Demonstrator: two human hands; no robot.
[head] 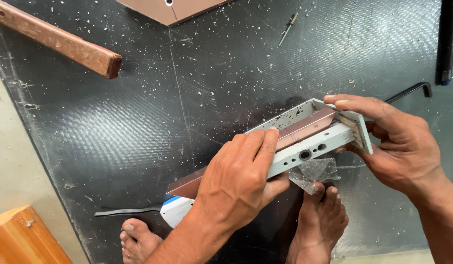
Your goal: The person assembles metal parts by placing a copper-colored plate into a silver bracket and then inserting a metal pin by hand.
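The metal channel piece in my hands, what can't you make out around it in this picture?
Head view only:
- Metal channel: its middle is hidden under the left hand.
- Its far end face is covered by the right hand.
- White and blue object: mostly behind the left forearm, kind unclear.
- Small pin-like tool: too small to identify.

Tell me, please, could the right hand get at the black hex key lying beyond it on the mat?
Probably yes: the black hex key lies bare on the mat just past the right hand, nothing between them. But that hand grips the bracket's end and must let go first.
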